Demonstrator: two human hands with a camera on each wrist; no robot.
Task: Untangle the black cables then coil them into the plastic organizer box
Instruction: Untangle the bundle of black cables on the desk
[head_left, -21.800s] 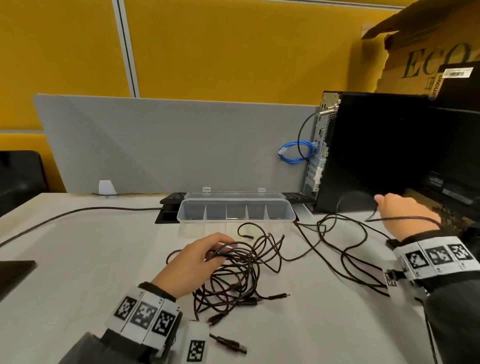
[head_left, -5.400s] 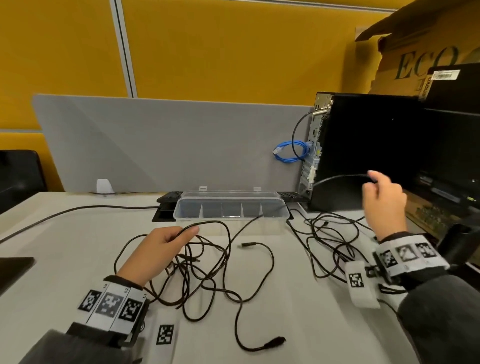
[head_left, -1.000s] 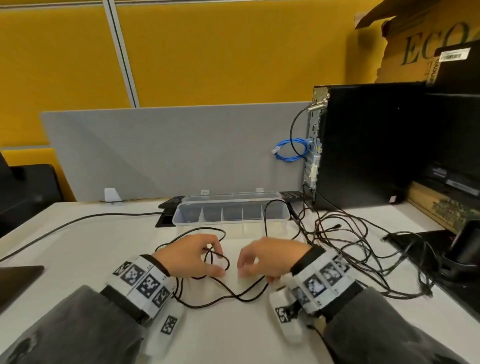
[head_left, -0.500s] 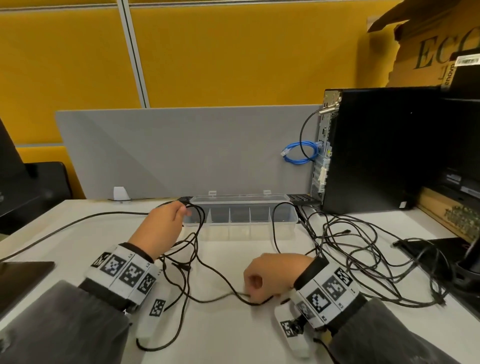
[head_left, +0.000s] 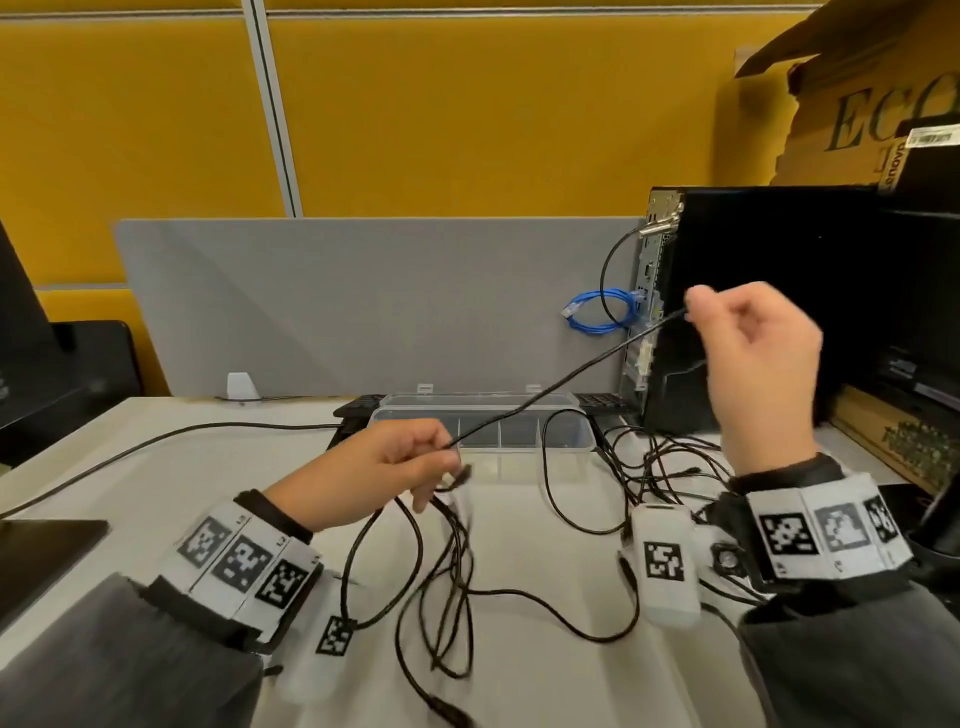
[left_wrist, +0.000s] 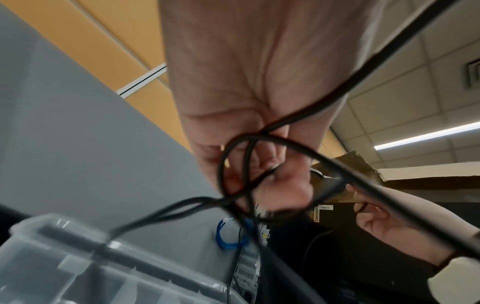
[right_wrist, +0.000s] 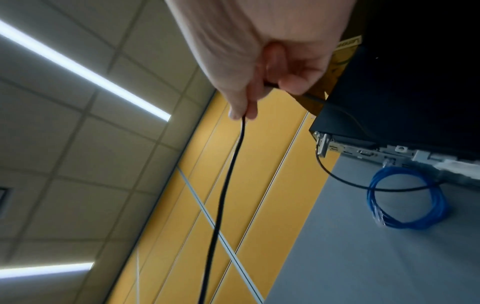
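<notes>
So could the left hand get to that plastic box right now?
Probably yes, though not freely. The box sits open just beyond the left hand with nothing between them, but that hand grips black cable stretched up to the right hand, so it would carry cable along.

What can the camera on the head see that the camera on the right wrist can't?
Only the head view shows the left hand, the plastic organizer box, the loose black cables on the table and both wristbands.

Only the right wrist view shows the ceiling lights.

Both show the right hand pinching the black cable, the blue cable and the black computer.
</notes>
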